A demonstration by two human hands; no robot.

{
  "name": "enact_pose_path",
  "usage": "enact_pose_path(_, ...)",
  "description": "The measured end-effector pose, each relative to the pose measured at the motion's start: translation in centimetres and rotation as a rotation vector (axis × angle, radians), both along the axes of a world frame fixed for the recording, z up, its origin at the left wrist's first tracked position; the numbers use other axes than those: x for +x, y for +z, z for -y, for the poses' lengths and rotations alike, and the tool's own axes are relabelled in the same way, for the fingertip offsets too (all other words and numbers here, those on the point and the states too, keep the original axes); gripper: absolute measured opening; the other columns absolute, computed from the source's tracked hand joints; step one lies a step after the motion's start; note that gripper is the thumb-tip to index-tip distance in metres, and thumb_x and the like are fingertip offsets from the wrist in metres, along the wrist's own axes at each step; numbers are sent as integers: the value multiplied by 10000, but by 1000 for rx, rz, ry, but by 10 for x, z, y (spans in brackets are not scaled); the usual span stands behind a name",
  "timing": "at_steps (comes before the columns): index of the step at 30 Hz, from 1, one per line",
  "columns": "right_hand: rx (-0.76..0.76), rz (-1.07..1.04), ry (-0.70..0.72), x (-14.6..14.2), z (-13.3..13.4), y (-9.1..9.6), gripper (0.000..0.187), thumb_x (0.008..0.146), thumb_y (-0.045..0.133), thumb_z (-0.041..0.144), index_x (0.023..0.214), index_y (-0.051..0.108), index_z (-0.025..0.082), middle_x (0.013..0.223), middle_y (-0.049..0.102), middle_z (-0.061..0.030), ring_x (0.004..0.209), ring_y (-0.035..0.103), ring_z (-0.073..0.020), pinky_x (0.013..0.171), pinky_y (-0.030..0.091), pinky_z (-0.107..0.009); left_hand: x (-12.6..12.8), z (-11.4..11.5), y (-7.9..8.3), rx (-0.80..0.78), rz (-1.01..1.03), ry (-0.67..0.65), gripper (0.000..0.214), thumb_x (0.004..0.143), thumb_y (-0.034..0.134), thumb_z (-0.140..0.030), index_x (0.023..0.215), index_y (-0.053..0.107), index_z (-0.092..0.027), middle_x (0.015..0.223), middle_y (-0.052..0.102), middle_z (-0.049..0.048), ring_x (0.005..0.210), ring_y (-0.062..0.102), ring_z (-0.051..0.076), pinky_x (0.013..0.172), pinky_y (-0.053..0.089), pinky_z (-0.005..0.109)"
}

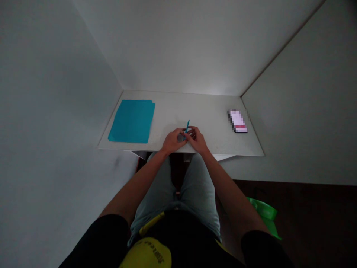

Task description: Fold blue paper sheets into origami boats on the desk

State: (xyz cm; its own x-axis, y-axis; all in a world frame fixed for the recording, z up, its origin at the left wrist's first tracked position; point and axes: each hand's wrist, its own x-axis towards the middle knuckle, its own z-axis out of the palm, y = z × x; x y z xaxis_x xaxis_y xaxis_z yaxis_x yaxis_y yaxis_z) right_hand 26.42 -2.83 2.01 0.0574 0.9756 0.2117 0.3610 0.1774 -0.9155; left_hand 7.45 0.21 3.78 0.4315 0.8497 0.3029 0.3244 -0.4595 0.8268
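So, just the head view here, and it's pretty dim. Both hands meet over the table [192,106], close to its near edge and around the middle. The thing between them is a thin blue strip [187,125], poking up at a slight tilt with its top end clear of the fingers. Its lower part is mostly hidden behind the fingers, so I can't tell what it is exactly. The left hand [172,141] has its fingers curled in and pinched on it, and the right hand [198,139] is pinched on it from the other side; which fingertip sits where is hard to make out.

Over on the left there are blue sheets [132,121] lying flat, edges a bit out of line, count unclear. On the right is a phone [237,121], its screen pixelated beyond reading. Lower right, a green tub [263,210] (I think) is partly blocked by the right arm. The lettering on the shirt's yellow patch [147,253] is hard to read, and the frame's bottom edge cuts it off.
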Motion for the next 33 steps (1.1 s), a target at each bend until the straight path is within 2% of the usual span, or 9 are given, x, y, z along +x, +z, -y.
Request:
enact_pose_path(3,-6,14,38,1,0,1,576,963,697,638,1384,600,257,1037,758,-45,725,662,-177,663,538,-327,-1,-1,0,31,13,-30,222,866,838,-281,995,670,-213,1427,704,128,1293,693,274,1114,550,437)
enact_pose_path(9,-99,29,69,9,-5,-1,613,967,702,608,1458,625,248,1002,789,-49,789,708,-203,731,587,-346,-4,-6,-5,-30,25,-39,209,887,845,-342,926,693,-204,1465,672,145,1337,675,286,1153,531,447)
enact_pose_path(11,-115,31,85,11,-7,-2,626,965,704,598,1471,626,238,959,786,-42,784,702,-204,732,585,-346,-4,-8,-7,-62,37,-40,258,872,865,-378,961,703,-198,1508,646,153,1341,675,297,1140,542,450)
enact_pose_path(14,-123,15,129,14,-9,-1,562,956,700,603,1378,677,232,924,771,-34,789,693,-200,755,580,-347,-5,-11,-11,-151,54,-38,517,837,899,-437,1251,687,-209,1521,646,150,1226,738,290,1079,582,456)
enact_pose_path(16,-128,-2,157,15,-9,1,537,943,706,614,1314,694,226,931,765,-37,801,694,-199,775,578,-351,-6,-13,-12,-194,50,-54,754,824,909,-462,1466,592,-227,1517,658,147,1168,764,285,1066,592,456)
enact_pose_path(18,-140,-11,175,16,-9,3,581,927,722,629,1340,676,223,956,765,-44,798,691,-201,771,574,-356,-7,-14,-13,-198,36,-85,854,834,898,-480,1562,527,-231,1537,650,147,1190,760,294,1085,585,451)
enact_pose_path(22,-172,9,177,16,-10,6,714,905,753,644,1466,614,225,969,766,-45,741,669,-199,725,560,-360,-8,-15,-13,-178,30,-122,866,864,867,-498,1610,503,-251,1592,611,132,1238,745,294,1138,562,448)
enact_pose_path(29,-153,32,196,19,-14,5,639,943,719,591,1467,651,231,922,751,-34,760,654,-196,731,552,-345,-11,-19,-15,-205,84,-162,822,860,873,-448,1584,546,-239,1590,607,142,1234,741,293,1123,575,459)
enact_pose_path(33,-160,28,213,23,-15,1,629,963,675,576,1482,641,222,902,736,-22,741,634,-186,709,533,-330,-13,-23,-18,-219,101,-174,793,877,850,-404,1588,540,-243,1601,594,141,1159,755,266,1085,591,451)
